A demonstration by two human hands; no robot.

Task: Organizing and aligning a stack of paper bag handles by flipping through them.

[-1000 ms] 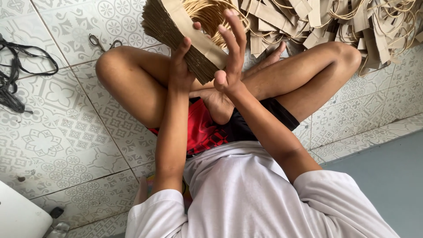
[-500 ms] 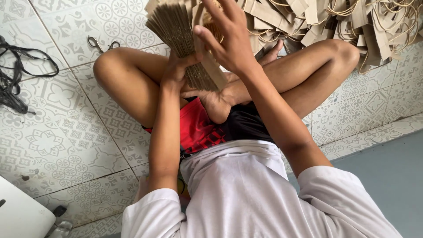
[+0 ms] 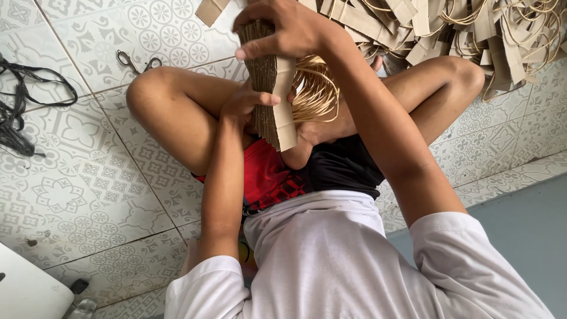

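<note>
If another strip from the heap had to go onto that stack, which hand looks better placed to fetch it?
Probably the right hand: it rests on the top of the cardboard stack, beside the heap of strips. The left hand grips the stack lower, steadying it.

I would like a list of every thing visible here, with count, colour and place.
Stack of brown cardboard strips with string loops: one, tan, held over the lap.
Pile of brown cardboard strips with strings: many, tan, on the floor beyond the knees.
Metal scissors: one, grey, on the patterned tile floor.
Black cord: one tangle, far left.
White flat object: one, lower left corner.
Left hand: grip on the stack's side.
Right hand: grip on the stack's top.
</note>
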